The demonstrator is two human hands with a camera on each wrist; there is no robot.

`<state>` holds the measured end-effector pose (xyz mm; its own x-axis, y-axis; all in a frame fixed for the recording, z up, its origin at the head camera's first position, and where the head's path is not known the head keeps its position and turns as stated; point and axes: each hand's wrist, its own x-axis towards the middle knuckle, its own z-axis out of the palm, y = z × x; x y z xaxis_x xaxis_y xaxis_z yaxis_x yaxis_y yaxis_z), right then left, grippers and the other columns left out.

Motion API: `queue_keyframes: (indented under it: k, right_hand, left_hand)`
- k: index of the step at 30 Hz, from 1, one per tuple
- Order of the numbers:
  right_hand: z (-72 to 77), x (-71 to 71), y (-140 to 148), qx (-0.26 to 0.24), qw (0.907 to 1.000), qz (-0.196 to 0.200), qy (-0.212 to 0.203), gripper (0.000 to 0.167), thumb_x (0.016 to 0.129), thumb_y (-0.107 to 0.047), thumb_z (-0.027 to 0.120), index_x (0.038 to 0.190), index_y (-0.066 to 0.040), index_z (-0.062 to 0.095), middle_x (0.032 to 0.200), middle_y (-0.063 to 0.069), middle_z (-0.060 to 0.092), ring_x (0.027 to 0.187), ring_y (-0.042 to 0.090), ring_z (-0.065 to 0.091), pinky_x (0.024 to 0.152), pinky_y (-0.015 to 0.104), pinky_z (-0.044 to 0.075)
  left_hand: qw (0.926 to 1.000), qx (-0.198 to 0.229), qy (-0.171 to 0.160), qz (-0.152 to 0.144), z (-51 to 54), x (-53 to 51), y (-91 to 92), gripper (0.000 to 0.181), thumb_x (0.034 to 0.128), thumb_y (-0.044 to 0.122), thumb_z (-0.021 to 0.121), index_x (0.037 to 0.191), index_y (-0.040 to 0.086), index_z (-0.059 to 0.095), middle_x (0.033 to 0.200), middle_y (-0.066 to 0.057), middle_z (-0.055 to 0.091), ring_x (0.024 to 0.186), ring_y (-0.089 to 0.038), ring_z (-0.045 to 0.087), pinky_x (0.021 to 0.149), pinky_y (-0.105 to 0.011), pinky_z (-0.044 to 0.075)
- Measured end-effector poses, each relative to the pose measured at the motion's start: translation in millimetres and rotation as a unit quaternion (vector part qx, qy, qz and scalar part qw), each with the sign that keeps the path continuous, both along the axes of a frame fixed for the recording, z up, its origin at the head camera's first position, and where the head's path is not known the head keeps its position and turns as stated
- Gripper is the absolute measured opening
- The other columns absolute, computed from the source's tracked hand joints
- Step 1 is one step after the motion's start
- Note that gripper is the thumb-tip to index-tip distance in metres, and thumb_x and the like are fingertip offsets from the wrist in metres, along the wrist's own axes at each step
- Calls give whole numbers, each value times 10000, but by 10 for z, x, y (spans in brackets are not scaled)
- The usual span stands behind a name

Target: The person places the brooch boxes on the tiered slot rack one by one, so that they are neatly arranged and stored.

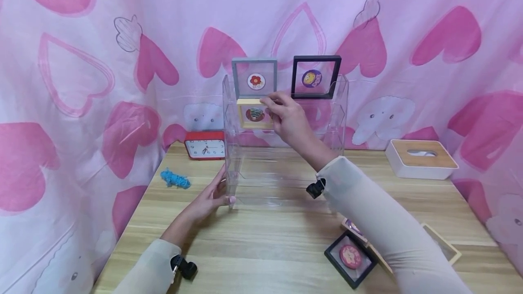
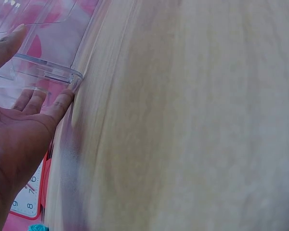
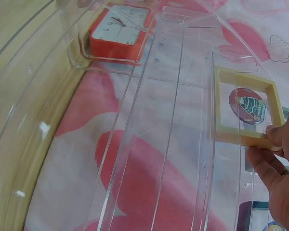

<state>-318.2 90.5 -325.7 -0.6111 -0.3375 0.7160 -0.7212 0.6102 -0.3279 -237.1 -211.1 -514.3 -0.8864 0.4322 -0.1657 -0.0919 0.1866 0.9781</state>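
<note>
A clear tiered acrylic rack (image 1: 261, 180) stands on the table. My right hand (image 1: 288, 119) pinches the upper right corner of a small cream display frame (image 1: 241, 115) with a round badge inside, at the rack's second tier from the top. The right wrist view shows the cream frame (image 3: 221, 108) held between thumb and fingers of the right hand (image 3: 282, 168). On the top tier stand a grey frame (image 1: 234, 80) with a flower badge and a black frame (image 1: 293, 78) with a yellow-faced badge. My left hand (image 1: 206, 201) touches the rack's lower left side, its fingers mostly straight (image 2: 19, 130).
A red clock (image 1: 204, 145) and a blue tangled bundle (image 1: 175, 178) lie left of the rack. On the right is a white tissue box (image 1: 422, 167) with a wooden lid. More frames, including a black one with a pink badge (image 1: 350, 256), lie partly under the right sleeve.
</note>
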Motion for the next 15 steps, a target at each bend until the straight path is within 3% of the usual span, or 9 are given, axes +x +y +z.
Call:
queue_keyframes:
  k: [15]
  right_hand:
    - [-25, 3, -16, -92, 9997, -22, 229, 332, 1027, 38, 719, 1335, -57, 798, 1305, 190, 723, 1143, 365, 767, 1017, 444, 678]
  left_hand:
    - [10000, 55, 81, 1, 15, 18, 0, 1075, 1053, 145, 747, 1683, 671, 53, 1887, -52, 92, 1745, -399, 59, 1381, -680, 102]
